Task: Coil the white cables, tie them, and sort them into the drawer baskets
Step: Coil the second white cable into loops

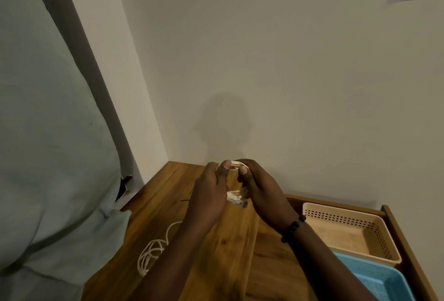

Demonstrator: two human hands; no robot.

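Both hands are raised above the wooden tabletop (230, 248) and hold one coiled white cable (236, 163) between them. My left hand (211, 192) pinches the coil's top with the thumb. My right hand (259, 192) grips the other side, a beaded bracelet on its wrist. The cable's connector end (236, 199) hangs between the palms. A second white cable (153, 250) lies loosely looped on the table to the lower left. In the open drawer at the right sit a beige perforated basket (382, 236) and a blue basket (384, 279).
A thin dark tie (185, 201) lies on the table left of my hands. A wall stands close behind the table. A pale fabric-covered surface (48, 156) fills the left side. The drawer's wooden rim (396, 226) runs along the right.
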